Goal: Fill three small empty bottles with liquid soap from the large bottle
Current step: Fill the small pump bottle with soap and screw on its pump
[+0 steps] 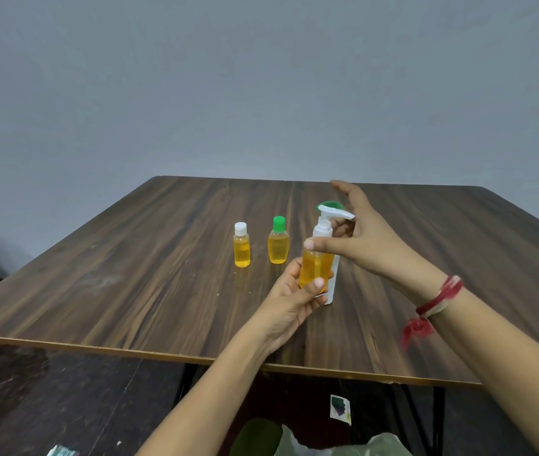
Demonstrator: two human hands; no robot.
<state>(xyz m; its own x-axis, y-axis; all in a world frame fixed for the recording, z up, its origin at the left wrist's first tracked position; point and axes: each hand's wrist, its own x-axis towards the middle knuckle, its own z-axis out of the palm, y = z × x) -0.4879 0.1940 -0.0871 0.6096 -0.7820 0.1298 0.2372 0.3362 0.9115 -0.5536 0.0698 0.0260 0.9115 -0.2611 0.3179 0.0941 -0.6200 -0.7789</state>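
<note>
My left hand (294,301) grips a small uncapped bottle (315,268) of orange-yellow soap above the table. Right behind it stands the large white pump bottle (324,225). My right hand (363,241) is at its neck, thumb across the front and curled fingers behind, index finger straight up. A green cap (329,204) shows just past the pump head; whether the hand holds it is unclear. Two more small bottles stand to the left, both capped and full of yellow soap: one with a white cap (241,246), one with a green cap (278,241).
The dark wooden table (129,274) reaches to a grey wall, its near edge below my forearms. A red thread band circles my right wrist. Under the table lie a plastic bag (343,447) and scraps of paper.
</note>
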